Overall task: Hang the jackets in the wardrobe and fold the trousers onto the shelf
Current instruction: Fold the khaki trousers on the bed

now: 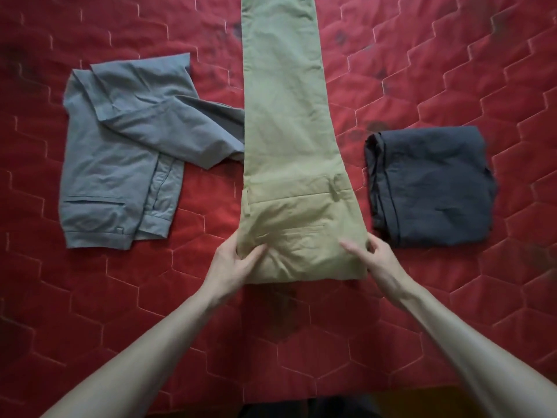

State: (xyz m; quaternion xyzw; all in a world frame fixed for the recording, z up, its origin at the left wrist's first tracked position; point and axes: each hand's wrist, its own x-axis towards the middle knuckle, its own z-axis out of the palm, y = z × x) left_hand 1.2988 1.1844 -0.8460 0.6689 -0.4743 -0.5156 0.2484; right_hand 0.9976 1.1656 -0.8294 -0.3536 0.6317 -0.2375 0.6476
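The khaki trousers (286, 164) lie lengthwise down the middle of the red quilt (452, 55), legs running off its far edge. The left hand (235, 260) and right hand (376, 257) pinch the folded waist end's corners. Soft, light cotton, likely to sag unless held at both sides.

Bedroom in a home, by the look of it. Bed-like surface covered by red quilted bedspread (422, 70), hexagon stitching throughout. Clothes laid flat on it: khaki cotton trousers (286, 131), grey trousers (120, 152), folded dark navy garment (431, 185).
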